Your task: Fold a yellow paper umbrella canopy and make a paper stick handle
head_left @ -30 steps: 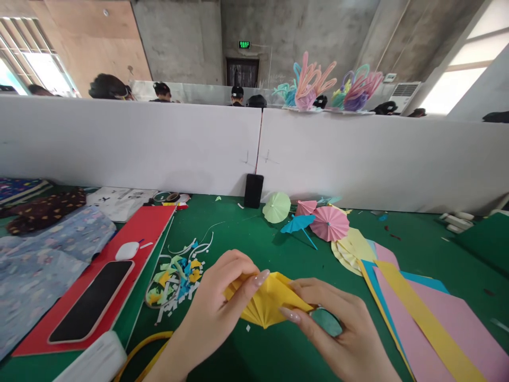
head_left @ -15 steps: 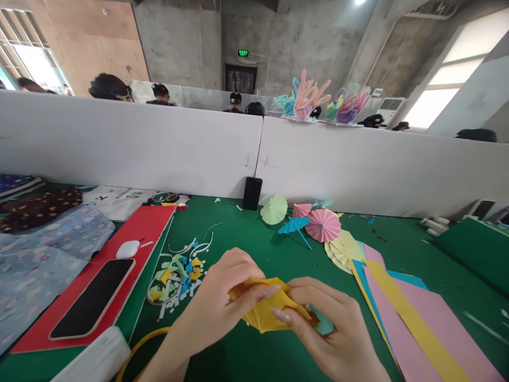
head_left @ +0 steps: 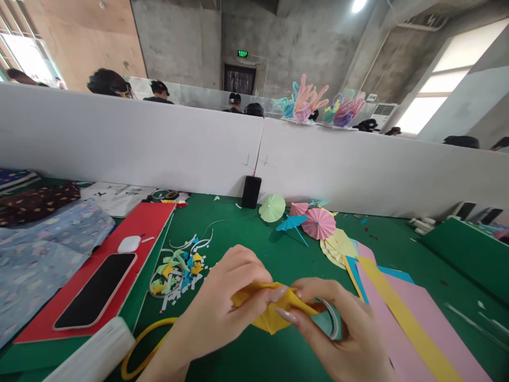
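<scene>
A pleated yellow paper piece [head_left: 270, 315] sits between both my hands, just above the green table cover [head_left: 246, 233]. My left hand [head_left: 222, 307] pinches its left side, fingers closed over the folds. My right hand [head_left: 342, 334] pinches its right side, and a roll of clear tape [head_left: 332, 321] shows under those fingers. Small paper umbrellas lie beyond: a green one [head_left: 272, 208], a blue one [head_left: 292, 224] and a pink one [head_left: 318, 223].
A phone [head_left: 95, 291] and a white case [head_left: 129, 244] lie on a red sheet [head_left: 155, 217] at the left. Paper scraps [head_left: 178, 268] lie beside it. Pink, yellow and blue paper sheets [head_left: 413, 323] lie at the right. A white partition [head_left: 159, 143] stands behind, with people beyond it.
My hands have pressed the yellow paper together, so it looks narrower and more bunched. The view has tilted up and shifted slightly right.
</scene>
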Demonstrator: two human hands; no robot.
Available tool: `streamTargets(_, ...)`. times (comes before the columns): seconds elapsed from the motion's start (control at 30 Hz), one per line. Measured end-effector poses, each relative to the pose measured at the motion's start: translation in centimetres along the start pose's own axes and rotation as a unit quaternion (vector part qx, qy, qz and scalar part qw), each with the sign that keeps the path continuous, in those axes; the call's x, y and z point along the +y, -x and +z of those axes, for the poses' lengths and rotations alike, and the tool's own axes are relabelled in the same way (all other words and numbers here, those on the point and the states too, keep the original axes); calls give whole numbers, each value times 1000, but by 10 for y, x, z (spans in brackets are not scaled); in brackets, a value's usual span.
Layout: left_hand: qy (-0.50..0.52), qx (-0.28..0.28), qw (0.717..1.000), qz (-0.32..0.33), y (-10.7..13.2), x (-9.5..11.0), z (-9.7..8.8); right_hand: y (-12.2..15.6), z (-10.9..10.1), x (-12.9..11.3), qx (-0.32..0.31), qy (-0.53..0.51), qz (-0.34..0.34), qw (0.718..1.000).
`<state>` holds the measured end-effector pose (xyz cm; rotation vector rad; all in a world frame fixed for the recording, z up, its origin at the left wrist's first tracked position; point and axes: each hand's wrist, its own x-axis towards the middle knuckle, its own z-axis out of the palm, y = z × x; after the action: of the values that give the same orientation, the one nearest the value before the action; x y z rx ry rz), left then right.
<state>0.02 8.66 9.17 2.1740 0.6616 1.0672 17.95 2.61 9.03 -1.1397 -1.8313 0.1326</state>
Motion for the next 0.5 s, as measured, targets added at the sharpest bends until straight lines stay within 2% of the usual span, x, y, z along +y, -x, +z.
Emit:
streamTargets(0.13,-24,8,999,20,4,4,2,1,1,-3,36,-6,4,999)
streamTargets(0.33,-44,-12,998,44,5,6,5,-4,-1,-9,35,-7,-8,999)
streamTargets(0.5,-29,-34,999,29,6,8,6,-2,-3,-11,26,-8,-14,1000)
